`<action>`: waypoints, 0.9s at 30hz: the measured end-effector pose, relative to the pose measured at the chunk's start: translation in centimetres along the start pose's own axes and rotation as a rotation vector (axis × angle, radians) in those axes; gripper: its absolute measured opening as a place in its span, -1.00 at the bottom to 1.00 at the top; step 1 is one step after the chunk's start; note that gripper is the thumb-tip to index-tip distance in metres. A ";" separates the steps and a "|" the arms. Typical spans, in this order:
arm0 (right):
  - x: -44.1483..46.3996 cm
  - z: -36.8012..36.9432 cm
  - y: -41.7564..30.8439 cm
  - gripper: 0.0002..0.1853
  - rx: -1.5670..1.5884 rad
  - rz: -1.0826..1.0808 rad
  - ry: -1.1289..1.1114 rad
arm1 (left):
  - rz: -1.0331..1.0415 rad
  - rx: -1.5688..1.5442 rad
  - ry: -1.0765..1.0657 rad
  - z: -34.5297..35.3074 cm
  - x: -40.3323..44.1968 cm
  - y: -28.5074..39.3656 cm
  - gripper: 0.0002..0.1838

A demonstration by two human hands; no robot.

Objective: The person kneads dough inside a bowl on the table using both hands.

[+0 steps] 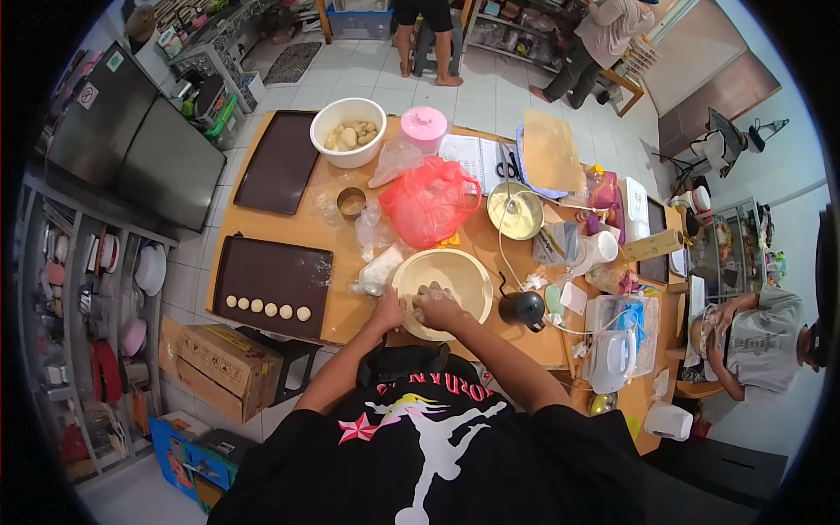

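Head view: right fingers [426,296], curled together, are surrounded by the beige bowl [473,282]; left fingers [399,306], closure unclear, are placed at its rim.

The place looks like a kitchen, perhaps one in a home. A dark fridge [140,131] stands beside a cluttered counter [197,44], and open shelves [96,306] hold bowls and other kitchenware. The wooden table [350,254] carries baking trays [273,284], one with a row of small dough balls [272,310], along with mixing bowls [468,280] and a dark jug [523,311]. The floor [367,74] is tiled in white.
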State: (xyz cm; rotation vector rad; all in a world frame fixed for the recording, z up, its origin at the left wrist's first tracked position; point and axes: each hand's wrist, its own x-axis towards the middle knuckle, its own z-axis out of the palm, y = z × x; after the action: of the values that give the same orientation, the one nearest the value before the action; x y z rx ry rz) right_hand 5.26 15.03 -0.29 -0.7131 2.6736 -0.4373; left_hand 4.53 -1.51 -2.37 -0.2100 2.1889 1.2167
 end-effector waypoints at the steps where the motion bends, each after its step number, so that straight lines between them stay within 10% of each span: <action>1: -1.0 -0.6 -0.3 -0.78 -0.003 -0.014 0.038 | 0.013 0.016 0.012 0.3 0.5 -0.5 -0.60; 27: 0.0 5.1 3.6 -0.82 0.124 0.516 0.259 | 0.029 -0.107 0.005 0.6 0.4 -0.3 -0.64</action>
State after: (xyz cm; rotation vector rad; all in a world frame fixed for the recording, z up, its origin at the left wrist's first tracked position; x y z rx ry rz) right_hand 5.71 16.98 -6.22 0.0856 2.8906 -0.5740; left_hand 4.62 -1.17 -3.04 -0.2262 2.1401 1.3526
